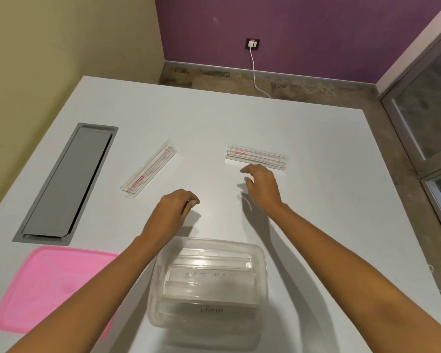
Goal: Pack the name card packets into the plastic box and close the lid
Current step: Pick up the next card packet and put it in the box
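Note:
A clear plastic box (261, 263) stands near the table's front edge, lidless, with name card packets (211, 275) stacked inside. Its pink lid (49, 284) lies flat to the left of it. Two clear packets with red print rest further out on the white table: one (149, 169) lies diagonally at the left, the other (256, 155) lies crosswise at the right. My right hand (262, 186) hovers just in front of the right packet, fingers spread, holding nothing. My left hand (175, 208) is beyond the box with its fingers curled loosely, empty.
A grey cable hatch (66, 184) is set into the table at the left. Beyond the far table edge a white cable (255, 75) hangs from a wall socket. A glass door frame (418, 138) stands at the right.

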Tool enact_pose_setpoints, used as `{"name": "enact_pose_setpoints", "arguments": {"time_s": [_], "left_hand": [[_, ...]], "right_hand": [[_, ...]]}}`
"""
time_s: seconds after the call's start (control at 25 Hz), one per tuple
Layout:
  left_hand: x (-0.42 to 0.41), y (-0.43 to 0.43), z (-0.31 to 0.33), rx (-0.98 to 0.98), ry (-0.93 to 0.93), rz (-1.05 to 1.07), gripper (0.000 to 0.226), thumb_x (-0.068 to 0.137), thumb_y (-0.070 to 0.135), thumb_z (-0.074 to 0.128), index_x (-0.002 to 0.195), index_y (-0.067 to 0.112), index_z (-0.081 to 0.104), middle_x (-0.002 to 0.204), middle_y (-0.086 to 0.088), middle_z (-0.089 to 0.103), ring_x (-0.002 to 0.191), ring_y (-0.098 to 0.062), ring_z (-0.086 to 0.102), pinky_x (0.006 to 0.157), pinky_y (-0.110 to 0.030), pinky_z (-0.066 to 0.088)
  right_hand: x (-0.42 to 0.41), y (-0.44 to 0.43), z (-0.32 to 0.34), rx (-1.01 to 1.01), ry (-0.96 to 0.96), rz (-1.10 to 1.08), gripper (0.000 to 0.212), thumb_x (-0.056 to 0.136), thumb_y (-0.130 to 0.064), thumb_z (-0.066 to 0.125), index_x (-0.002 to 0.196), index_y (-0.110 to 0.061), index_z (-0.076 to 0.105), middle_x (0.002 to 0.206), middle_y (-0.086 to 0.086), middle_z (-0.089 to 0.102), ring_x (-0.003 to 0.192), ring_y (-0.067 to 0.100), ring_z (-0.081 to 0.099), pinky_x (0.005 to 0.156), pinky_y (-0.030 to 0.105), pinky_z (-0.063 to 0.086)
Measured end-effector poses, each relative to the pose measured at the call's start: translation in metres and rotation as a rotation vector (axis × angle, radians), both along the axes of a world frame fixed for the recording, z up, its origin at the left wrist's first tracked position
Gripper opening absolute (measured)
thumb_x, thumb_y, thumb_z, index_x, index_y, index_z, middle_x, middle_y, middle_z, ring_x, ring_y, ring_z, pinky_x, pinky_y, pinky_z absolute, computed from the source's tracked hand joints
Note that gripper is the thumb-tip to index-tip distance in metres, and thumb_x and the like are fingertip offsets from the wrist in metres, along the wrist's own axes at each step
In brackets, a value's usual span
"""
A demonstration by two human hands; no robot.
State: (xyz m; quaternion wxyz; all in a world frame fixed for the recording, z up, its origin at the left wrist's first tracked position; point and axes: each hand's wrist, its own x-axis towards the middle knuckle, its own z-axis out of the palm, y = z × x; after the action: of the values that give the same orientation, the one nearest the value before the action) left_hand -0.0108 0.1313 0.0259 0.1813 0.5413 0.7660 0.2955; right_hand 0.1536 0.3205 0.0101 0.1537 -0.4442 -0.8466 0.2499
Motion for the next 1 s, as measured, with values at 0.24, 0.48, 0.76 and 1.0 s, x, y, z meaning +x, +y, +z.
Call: {"name": "enact_pose_setpoints", "arguments": {"time_s": [0.24,0.48,0.76,1.0], "left_hand": [[-0.003,0.018,-0.007,-0.061,-0.008,-0.011,0.018,0.094,0.02,0.05,0.097,0.015,0.067,0.097,0.001,0.066,0.087,-0.015,0.061,0.078,-0.032,0.051],[-0.014,0.032,-0.021,-0.139,-0.024,-0.012,0.02,0.095,0.025,0.048,0.097,0.019,0.066,0.099,0.005,0.065,0.088,-0.013,0.061,0.077,-0.036,0.051],[-0.015,0.027,-0.022,-0.157,-0.052,0.0,0.02,0.095,0.023,0.048,0.096,0.019,0.068,0.099,0.004,0.066,0.088,-0.014,0.061,0.078,-0.034,0.051],[-0.014,0.02,-0.015,-0.121,-0.102,0.027,0.015,0.093,0.024,0.052,0.099,0.022,0.065,0.1,0.006,0.065,0.09,-0.013,0.061,0.08,-0.038,0.052]], "right_hand": [[-0.013,0.056,-0.031,0.119,-0.195,-0.06,0.049,0.09,0.0,0.052,0.138,-0.007,0.043,0.147,0.017,0.038,0.139,0.032,0.031,0.112,0.038,0.03],[-0.03,0.102,-0.055,0.113,-0.483,-0.033,0.052,0.093,-0.01,0.047,0.142,-0.007,0.031,0.14,0.019,0.044,0.131,0.035,0.037,0.112,0.041,0.03],[-0.017,0.086,-0.049,0.215,-0.597,0.014,0.018,0.081,0.004,0.052,0.097,-0.003,0.053,0.093,0.015,0.065,0.081,0.035,0.062,0.062,0.033,0.034],[-0.007,0.06,-0.019,-0.281,-0.032,-0.233,0.024,0.09,-0.002,0.043,0.099,-0.01,0.064,0.098,0.011,0.067,0.071,0.018,0.059,0.056,0.019,0.046]]}}
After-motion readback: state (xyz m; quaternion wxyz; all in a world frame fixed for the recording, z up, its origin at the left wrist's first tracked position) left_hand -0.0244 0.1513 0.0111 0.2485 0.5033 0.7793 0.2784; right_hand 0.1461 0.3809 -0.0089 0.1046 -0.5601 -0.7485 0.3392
